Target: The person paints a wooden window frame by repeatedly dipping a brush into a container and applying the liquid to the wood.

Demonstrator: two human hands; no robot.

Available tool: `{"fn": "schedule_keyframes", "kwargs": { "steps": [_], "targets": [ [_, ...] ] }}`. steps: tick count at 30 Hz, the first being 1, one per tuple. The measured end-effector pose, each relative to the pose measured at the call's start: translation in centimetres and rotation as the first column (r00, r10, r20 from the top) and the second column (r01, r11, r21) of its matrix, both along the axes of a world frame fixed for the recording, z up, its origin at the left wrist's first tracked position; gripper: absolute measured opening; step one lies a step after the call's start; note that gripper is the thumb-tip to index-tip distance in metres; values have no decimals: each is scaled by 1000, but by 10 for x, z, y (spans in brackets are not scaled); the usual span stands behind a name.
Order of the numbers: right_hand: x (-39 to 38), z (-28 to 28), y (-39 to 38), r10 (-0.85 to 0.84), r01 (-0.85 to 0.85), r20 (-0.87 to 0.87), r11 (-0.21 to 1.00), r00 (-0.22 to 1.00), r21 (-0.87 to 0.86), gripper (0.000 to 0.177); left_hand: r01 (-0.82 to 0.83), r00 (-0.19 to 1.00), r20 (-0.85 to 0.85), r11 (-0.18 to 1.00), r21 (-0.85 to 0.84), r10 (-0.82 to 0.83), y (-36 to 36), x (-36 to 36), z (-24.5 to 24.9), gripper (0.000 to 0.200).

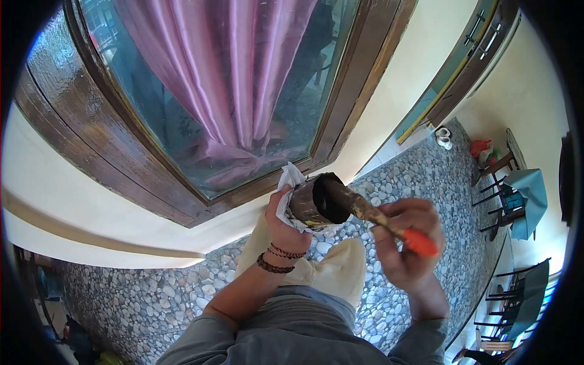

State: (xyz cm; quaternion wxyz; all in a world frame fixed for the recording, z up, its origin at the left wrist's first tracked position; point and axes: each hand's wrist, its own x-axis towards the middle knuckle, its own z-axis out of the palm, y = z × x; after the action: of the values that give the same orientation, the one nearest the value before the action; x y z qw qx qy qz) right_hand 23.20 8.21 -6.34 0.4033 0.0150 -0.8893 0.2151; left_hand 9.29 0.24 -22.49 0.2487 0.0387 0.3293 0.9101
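My left hand (285, 222) is wrapped round a dark, paint-smeared can (302, 205), with a crumpled white cloth or paper (291, 182) between palm and can. The can is tilted, its dark opening facing right. In my right hand (409, 243) is a paintbrush (365, 210), gripped by its stained handle with an orange end. The brush's other end reaches into the can's mouth, where its bristles are hidden. Just beyond the can is a brown wooden window frame (340, 115), its wood glossy at the upper left.
A pink curtain (225, 73) hangs behind the window glass. Cream wall (91, 213) lies below the frame. Pebble-patterned floor (170, 304) surrounds me. White shoes (443, 138), a red bag (480, 148) and chairs with green covers (526, 201) stand along the right.
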Motion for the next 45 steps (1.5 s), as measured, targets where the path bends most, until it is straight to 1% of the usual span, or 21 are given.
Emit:
{"fn": "schedule_keyframes", "kwargs": {
  "steps": [1,2,5,8,10,11,14,16,20,22,23,25,26,28,29,31,35,37,38,40,45],
  "targets": [
    [1,2,3,-14,15,11,992,1000,-129,32,45,983,169,984,171,-75,-1,0,2,30],
    [2,1,2,-13,14,13,991,1000,-130,32,44,983,170,984,171,-74,-2,0,-1,30],
    [8,-2,-2,13,-21,-17,842,1000,-539,38,104,982,125,953,286,-145,-2,-1,-7,25],
    [8,-6,1,-5,-3,-17,895,1000,-446,42,56,962,246,970,236,-116,1,2,-6,31],
    [6,-5,1,-17,12,-13,936,1000,-351,42,-130,968,-240,968,-216,76,6,3,-17,33],
    [4,-5,1,-26,22,-13,968,1000,-248,43,-126,968,-239,968,-219,72,5,5,-21,33],
    [-3,-12,3,2,-13,-76,990,997,-140,41,15,1000,-26,994,105,-12,2,8,-17,34],
    [-7,-12,0,-20,12,-85,996,996,-92,41,-239,879,-475,905,-352,47,2,6,-27,35],
    [-9,-16,-5,-72,70,-126,997,989,-14,43,-222,877,-477,929,-297,58,0,8,-24,35],
    [-10,-19,-7,-88,90,-142,996,986,9,43,43,999,-14,995,88,-42,1,12,-14,35],
    [-11,-21,-8,-104,111,-160,993,982,35,43,44,999,-13,995,85,-43,3,11,-22,35],
    [-10,-24,-9,-115,121,-171,992,978,21,43,-152,950,-305,950,-274,64,9,9,-35,34],
    [-10,-25,-9,-125,129,-183,992,975,10,43,-148,951,-304,950,-276,60,8,10,-40,34],
    [-9,-26,-10,-136,138,-184,990,974,-1,43,71,991,103,985,159,-88,3,12,-21,59],
    [-9,-27,-10,-144,145,-184,989,972,-11,43,75,990,104,985,156,-92,3,11,-26,59],
    [-7,-28,-10,-154,154,-187,988,970,-15,42,-132,891,-453,930,-344,-40,5,8,-37,56],
    [-7,-33,-5,-135,130,-232,991,963,-35,39,-151,929,-369,945,-290,35,8,12,-33,33],
    [-5,-35,-4,-139,131,-234,990,962,-48,38,121,989,65,976,180,-135,3,17,-4,31],
    [-3,-35,-3,-141,131,-238,990,961,-59,37,123,989,64,976,180,-136,5,17,-8,31],
    [-1,-36,-3,-155,143,-241,987,958,-69,36,-51,973,-229,981,-186,7,11,17,-21,29],
    [8,-42,-3,-177,139,-252,977,951,-162,34,-107,942,-335,960,-257,15,13,16,-27,28]
  ]
}}
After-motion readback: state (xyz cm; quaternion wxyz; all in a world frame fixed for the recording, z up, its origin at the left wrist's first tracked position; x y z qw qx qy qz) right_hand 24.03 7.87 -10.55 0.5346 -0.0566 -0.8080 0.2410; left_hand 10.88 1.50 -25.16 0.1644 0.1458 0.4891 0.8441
